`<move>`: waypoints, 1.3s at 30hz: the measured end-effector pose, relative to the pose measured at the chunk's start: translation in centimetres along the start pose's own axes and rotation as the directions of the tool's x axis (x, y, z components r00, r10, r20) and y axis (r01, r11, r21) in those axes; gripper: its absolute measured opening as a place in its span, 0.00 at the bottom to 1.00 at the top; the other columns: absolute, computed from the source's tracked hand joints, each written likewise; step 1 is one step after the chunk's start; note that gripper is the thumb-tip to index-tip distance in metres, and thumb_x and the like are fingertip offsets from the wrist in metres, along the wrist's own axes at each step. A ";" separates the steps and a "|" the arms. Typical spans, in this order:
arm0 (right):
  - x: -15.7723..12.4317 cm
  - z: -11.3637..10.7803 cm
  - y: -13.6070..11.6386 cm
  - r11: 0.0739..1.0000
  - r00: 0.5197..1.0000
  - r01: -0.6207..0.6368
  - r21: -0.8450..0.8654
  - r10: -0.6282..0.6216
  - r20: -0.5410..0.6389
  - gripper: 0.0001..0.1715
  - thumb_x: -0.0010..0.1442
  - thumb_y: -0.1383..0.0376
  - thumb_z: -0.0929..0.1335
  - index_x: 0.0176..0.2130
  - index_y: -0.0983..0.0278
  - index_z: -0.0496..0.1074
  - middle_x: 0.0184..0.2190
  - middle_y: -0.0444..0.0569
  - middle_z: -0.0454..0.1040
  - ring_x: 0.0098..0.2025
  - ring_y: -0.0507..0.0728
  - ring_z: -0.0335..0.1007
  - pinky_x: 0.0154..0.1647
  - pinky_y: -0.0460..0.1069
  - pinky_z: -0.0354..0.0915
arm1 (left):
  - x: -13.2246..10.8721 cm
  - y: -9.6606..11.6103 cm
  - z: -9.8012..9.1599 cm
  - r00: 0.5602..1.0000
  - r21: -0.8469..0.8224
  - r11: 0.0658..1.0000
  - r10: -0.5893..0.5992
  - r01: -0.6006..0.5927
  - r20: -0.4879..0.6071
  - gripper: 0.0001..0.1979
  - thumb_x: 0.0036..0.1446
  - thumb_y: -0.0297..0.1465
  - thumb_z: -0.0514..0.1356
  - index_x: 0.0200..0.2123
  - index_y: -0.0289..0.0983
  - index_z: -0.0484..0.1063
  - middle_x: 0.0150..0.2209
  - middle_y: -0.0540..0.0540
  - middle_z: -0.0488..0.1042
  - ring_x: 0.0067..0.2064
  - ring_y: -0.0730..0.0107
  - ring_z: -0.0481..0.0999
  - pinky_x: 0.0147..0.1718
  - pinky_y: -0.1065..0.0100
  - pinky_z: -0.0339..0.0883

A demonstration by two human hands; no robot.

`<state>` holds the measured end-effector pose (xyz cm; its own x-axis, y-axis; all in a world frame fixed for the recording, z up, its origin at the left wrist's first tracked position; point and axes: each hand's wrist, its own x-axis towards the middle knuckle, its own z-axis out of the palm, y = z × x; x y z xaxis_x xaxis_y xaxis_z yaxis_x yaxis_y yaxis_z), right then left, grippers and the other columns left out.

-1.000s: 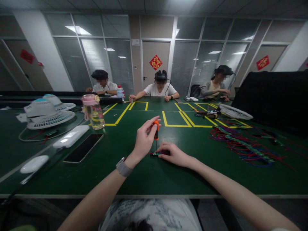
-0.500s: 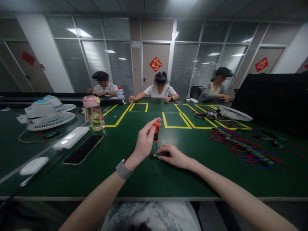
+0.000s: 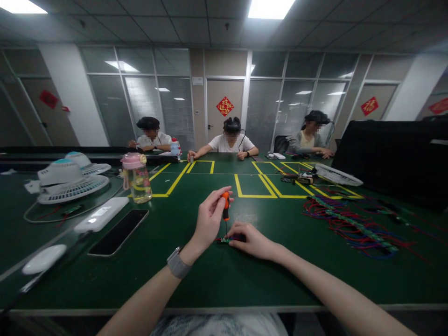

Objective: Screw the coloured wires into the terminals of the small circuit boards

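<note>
My left hand (image 3: 209,215) is closed around the orange and black handle of a screwdriver (image 3: 226,205), held nearly upright. Its thin shaft points down at a small green circuit board (image 3: 224,241) lying flat on the green table (image 3: 168,289). Whether the tip sits in a screw is too small to tell. My right hand (image 3: 252,239) rests on the table with thumb and fingers pinching the board's right end, partly hiding it. Dark and reddish wires show beside the board.
To the left are a phone (image 3: 119,232), a white power bank (image 3: 102,214), a pink-lidded bottle (image 3: 137,179) and white fans (image 3: 72,182). Wired circuit boards (image 3: 353,221) lie at right, near a black case (image 3: 392,163). Several people sit across the table.
The view has tilted up, so everything appears lower in the picture. Both hands keep the same hold on the screwdriver and the circuit board.
</note>
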<state>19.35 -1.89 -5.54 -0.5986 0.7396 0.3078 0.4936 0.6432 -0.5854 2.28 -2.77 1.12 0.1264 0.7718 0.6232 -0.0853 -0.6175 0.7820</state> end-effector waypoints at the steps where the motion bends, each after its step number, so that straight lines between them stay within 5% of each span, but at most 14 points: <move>1: 0.0 0.0 0.0 1.000 1.000 0.000 0.000 0.000 -0.001 0.09 0.57 0.70 0.70 0.40 0.64 0.78 0.37 0.48 0.74 0.38 0.54 0.70 0.42 0.48 0.66 | 0.0 0.0 0.0 1.000 0.005 1.000 0.002 -0.002 0.001 0.15 0.64 0.33 0.54 0.51 0.37 0.73 0.46 0.42 0.75 0.43 0.68 0.78 0.39 0.70 0.73; 22: 0.1 0.1 -0.3 1.000 1.000 -0.012 0.012 0.012 -0.009 0.08 0.57 0.70 0.69 0.39 0.64 0.77 0.37 0.48 0.74 0.39 0.55 0.70 0.42 0.48 0.66 | 0.1 -0.1 -0.1 0.999 0.043 0.999 0.023 -0.024 0.022 0.16 0.64 0.34 0.54 0.51 0.37 0.72 0.45 0.41 0.76 0.41 0.67 0.78 0.39 0.68 0.73; 31: 0.1 -0.1 -0.6 0.999 0.999 -0.035 -0.026 0.035 -0.006 0.09 0.56 0.70 0.71 0.39 0.64 0.78 0.36 0.48 0.73 0.37 0.54 0.69 0.41 0.48 0.66 | 0.1 -0.6 0.0 1.000 0.012 1.000 0.001 -0.001 0.023 0.17 0.64 0.36 0.54 0.53 0.37 0.71 0.53 0.40 0.73 0.47 0.64 0.77 0.42 0.65 0.75; 39: 0.1 -0.2 -0.5 1.000 1.000 -0.009 0.002 0.009 -0.005 0.08 0.57 0.70 0.70 0.39 0.65 0.77 0.36 0.48 0.74 0.38 0.54 0.70 0.42 0.49 0.66 | 0.1 -0.9 -0.2 0.986 0.250 0.957 0.162 -0.148 -0.039 0.09 0.58 0.33 0.61 0.42 0.40 0.76 0.41 0.46 0.69 0.43 0.69 0.73 0.39 0.70 0.71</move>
<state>19.15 -2.11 -5.11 -0.5905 0.7467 0.3063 0.4982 0.6358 -0.5895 2.13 -2.10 0.52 0.0722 0.6667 0.7418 0.1472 -0.7428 0.6532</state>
